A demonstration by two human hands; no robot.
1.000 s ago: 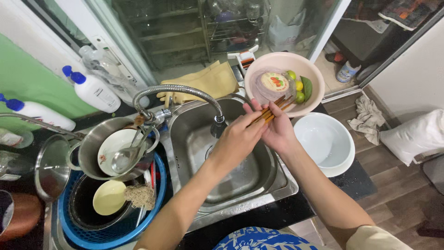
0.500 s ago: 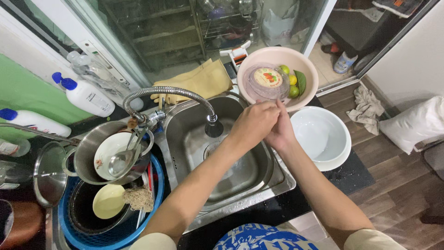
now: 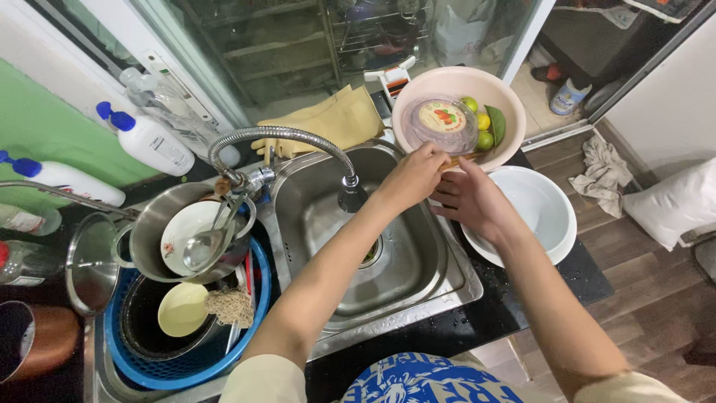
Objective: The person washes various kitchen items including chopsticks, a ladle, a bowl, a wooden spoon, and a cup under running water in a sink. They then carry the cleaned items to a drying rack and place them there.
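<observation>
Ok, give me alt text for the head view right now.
Both hands, left hand and right hand, hold wooden chopsticks together over a steel sink by the tap. Behind them sits a pink bowl of limes; a white bowl stands at the right.

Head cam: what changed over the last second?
Both hands moved from under the faucet toward the pink bowl, carrying the wooden chopsticks along. The left hand and right hand kept hold of them by the bowl's rim. The white basin, sink and pot stayed put.
</observation>
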